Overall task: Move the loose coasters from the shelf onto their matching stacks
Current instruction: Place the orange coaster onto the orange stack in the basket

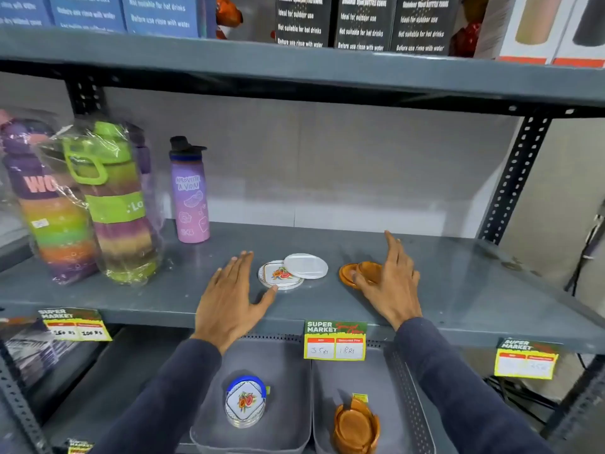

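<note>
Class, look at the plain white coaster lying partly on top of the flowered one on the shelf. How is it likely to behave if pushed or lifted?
The white coaster looks like a thin, stiff disc, so probably light. It rests partly on the flowered coaster, so a push would likely slide it off. Its glossy surface suggests a slippery grip.

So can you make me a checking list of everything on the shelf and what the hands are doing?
Surface: grey metal shelf, bare on its right part.
Job's things: two white coasters, one floral, one plain lying partly on it; two orange coasters; floral coaster stack and orange coaster stack in grey bins below.
Clutter: three water bottles, two wrapped in plastic; price tags.
Hands: left hand flat, open, thumb by the floral coaster; right hand open, thumb on the orange coasters.
Cables: dark cable at the far right.
Surroundings: boxed bottles on the shelf above.
</note>
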`<state>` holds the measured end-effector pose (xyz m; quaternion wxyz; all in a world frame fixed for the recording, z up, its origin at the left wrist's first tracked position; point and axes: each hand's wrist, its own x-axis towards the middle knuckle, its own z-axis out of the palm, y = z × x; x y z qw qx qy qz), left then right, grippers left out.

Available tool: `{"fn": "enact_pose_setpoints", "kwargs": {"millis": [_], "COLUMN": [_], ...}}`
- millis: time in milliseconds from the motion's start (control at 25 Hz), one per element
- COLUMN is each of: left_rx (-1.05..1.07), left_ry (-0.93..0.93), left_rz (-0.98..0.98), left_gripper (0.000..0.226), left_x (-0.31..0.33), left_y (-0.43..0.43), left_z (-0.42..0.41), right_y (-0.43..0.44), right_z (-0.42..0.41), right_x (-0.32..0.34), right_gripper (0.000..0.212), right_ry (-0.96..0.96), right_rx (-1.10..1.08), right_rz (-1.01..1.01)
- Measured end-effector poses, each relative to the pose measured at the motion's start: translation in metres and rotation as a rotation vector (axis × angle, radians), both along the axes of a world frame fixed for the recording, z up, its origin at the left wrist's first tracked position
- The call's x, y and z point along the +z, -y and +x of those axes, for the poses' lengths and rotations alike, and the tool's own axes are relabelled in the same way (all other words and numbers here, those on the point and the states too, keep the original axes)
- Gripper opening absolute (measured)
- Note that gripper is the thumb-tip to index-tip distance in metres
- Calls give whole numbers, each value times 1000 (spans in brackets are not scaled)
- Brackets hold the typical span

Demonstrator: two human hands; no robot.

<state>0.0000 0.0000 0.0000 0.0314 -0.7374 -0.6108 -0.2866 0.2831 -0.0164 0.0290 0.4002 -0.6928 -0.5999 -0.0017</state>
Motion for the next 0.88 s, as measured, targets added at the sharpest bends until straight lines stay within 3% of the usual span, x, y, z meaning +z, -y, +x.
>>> {"fn": "enact_pose_setpoints", "kwargs": {"millis": [160,360,520,680,880], "left_rx": [47,33,36,43,24], "left_ry": [-125,-168,-162,-143,-150], "left_rz": [-125,-159,-155,-153,-183], "left_gripper": [92,96,104,98,102], "left_x": [-1,-5,-5,-4,-3], "left_y": [-12,-20,-20,-18,-17], "left_z": [-3,-5,-5,-4,-5], "right_y": [-15,-21,-5,33,99], "right_z": [7,11,5,-18,-59], "right_x": [-9,-6,3,35,86], "right_gripper": [115,100,105,110,105], "right_ry": [-114,-193,-236,-209,-91], "right_rx": [-156,-153,-44,81,223], "right_rz": [-138,-168,45,323,595]}}
